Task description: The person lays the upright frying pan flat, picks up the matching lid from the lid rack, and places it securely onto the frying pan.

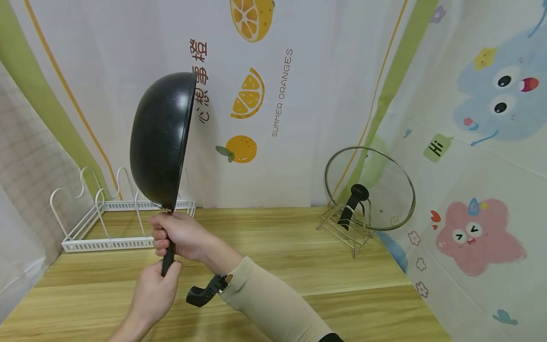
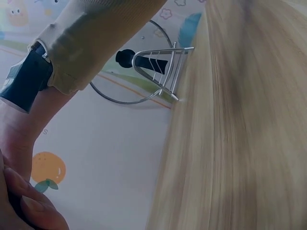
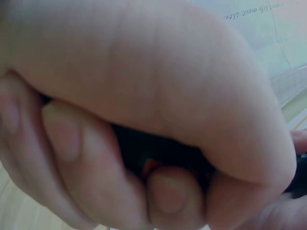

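Observation:
A black wok [image 1: 160,137] is held up on its side in the head view, its rounded underside facing left and its handle [image 1: 168,259] pointing down. My right hand [image 1: 185,235], at the end of a beige sleeve, grips the upper handle just below the bowl. Curled fingers [image 3: 86,148] wrap the dark handle in the right wrist view, where a small red mark shows. Lower down, my left hand [image 1: 155,289] holds the handle's end, thumb along it; its other fingers are mostly hidden. The wok's inside cannot be seen.
Behind the wok, a white wire rack [image 1: 111,244] stands at the back left of the wooden table [image 1: 273,270]. At the back right, a small metal stand [image 1: 354,237] bears a glass lid [image 1: 389,190] with a black knob. Printed curtains hang behind and to the right.

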Demonstrator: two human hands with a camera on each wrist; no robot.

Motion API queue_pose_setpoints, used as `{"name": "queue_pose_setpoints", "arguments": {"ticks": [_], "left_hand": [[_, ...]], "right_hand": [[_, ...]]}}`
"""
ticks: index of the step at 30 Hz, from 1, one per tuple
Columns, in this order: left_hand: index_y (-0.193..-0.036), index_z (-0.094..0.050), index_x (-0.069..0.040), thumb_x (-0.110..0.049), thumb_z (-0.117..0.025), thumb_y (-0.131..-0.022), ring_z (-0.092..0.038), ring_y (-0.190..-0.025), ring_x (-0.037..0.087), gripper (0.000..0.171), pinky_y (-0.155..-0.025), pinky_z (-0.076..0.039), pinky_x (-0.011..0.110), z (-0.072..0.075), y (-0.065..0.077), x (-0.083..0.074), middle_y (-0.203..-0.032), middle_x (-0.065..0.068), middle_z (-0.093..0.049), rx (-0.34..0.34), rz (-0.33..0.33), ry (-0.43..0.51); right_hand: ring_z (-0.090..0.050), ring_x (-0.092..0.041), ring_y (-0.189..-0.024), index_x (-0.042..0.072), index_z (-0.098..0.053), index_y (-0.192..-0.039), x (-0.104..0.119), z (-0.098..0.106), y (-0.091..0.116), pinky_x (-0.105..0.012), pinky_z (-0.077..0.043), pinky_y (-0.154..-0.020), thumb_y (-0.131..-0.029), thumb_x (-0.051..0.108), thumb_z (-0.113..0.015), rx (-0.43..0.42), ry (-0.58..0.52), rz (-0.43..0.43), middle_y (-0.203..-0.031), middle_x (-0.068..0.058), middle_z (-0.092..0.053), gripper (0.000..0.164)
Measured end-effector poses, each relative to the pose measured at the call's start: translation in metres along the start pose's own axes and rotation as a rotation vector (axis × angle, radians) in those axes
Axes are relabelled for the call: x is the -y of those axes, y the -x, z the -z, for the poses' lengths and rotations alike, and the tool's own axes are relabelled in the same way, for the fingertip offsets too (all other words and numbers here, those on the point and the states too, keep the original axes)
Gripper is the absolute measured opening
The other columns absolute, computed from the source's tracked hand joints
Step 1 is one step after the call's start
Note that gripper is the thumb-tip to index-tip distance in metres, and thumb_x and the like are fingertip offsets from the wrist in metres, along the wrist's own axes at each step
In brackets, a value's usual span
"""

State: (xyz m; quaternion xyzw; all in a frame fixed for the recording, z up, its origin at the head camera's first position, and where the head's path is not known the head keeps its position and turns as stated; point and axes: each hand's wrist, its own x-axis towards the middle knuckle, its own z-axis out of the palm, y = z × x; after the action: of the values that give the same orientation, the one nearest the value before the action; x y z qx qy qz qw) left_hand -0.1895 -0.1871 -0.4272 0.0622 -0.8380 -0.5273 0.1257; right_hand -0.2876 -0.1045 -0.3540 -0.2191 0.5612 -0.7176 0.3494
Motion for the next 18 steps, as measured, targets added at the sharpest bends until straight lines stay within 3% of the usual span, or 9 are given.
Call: {"name": "queue_pose_setpoints", "arguments": {"ticks": [8, 18], "left_hand": [[-0.06, -0.044, -0.013, -0.018, -0.054, -0.108, -0.031, -0.039, 0.007, 0.049, -0.04, -0.029, 0.023, -0.0007, -0.0005, -0.0021, -0.048, -0.009, -0.037, 0.033, 0.042, 0.038], [-0.059, -0.044, -0.01, -0.016, -0.056, -0.107, -0.031, -0.04, 0.005, 0.05, -0.04, -0.029, 0.023, -0.0041, 0.0008, -0.0033, -0.047, -0.01, -0.037, 0.024, 0.019, 0.091]], "right_hand": [[-0.031, -0.01, -0.053, 0.016, -0.039, -0.071, 0.0006, 0.0014, 0.0024, -0.024, -0.034, -0.052, -0.114, 0.018, -0.048, -0.006, -0.01, 0.006, -0.063, 0.007, -0.032, 0.044], [-0.033, -0.01, -0.054, 0.017, -0.039, -0.071, 0.0013, 0.0017, 0.0068, -0.024, -0.034, -0.053, -0.113, 0.017, -0.05, -0.032, -0.021, 0.015, -0.064, 0.007, -0.033, 0.043]]}}
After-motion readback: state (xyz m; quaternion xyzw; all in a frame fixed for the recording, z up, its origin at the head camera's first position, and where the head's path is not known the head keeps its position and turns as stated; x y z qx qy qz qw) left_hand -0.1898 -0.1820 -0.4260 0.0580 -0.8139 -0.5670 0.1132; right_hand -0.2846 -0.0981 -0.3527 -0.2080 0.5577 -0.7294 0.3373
